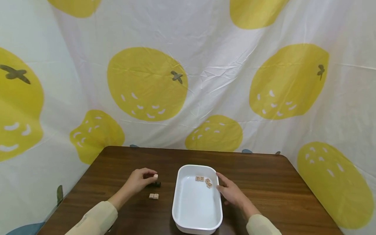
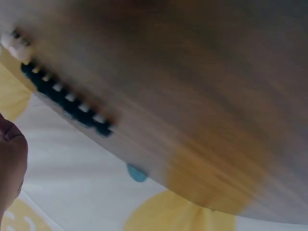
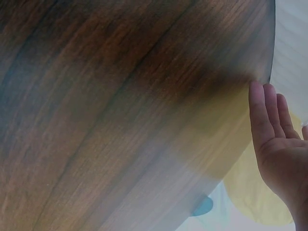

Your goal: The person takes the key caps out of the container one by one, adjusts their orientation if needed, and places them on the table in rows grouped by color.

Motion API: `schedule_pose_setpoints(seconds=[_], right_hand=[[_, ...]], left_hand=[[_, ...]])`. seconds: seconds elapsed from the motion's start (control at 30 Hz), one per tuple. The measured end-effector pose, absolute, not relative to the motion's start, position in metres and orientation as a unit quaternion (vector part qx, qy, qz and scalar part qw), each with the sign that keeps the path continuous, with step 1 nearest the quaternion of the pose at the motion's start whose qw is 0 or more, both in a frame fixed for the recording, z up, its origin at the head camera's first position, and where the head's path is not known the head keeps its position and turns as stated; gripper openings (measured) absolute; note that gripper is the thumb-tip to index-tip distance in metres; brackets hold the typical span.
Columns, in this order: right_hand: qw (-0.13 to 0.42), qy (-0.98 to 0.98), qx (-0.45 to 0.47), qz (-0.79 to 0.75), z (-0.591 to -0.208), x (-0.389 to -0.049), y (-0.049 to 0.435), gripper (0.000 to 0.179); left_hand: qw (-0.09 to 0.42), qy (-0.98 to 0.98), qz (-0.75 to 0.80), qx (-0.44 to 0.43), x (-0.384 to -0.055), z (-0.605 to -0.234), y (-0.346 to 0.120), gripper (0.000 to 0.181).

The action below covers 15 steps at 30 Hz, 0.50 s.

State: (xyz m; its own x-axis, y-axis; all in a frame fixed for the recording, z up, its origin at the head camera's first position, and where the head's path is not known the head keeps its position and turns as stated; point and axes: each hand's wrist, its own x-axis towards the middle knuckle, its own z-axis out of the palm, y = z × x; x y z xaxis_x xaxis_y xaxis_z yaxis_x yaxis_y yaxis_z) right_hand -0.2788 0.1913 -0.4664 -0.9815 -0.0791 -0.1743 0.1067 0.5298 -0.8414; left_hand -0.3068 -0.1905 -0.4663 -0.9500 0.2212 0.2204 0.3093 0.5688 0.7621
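Observation:
In the head view my left hand (image 1: 141, 179) pinches a small pale block (image 1: 155, 176) between thumb and fingertips. Just below it on the table lies a dark piece (image 1: 157, 184), partly hidden by the hand. The left wrist view has a dark toothed strip (image 2: 67, 98) with pale bits along it, blurred, and part of the left hand (image 2: 10, 166) at the edge. Two pale blocks (image 1: 153, 196) sit side by side nearer me. My right hand (image 1: 232, 192) rests with extended fingers at the right rim of a white rectangular tub (image 1: 197, 226).
Several small marked tan blocks (image 1: 199, 179) lie inside the tub near its far right corner. The brown wooden table (image 1: 264, 176) has rounded far corners. Behind it hangs a white cloth (image 1: 205, 98) printed with yellow fruit.

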Motion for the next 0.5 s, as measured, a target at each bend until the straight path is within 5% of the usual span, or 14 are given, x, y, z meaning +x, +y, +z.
schedule_pose_setpoints(seconds=[0.5], right_hand=[[0.099,0.869,0.010,-0.485,-0.461,-0.276,0.188,0.058]], left_hand=[[-0.007,-0.909,-0.371,-0.191,-0.289,-0.488,-0.234,0.014]])
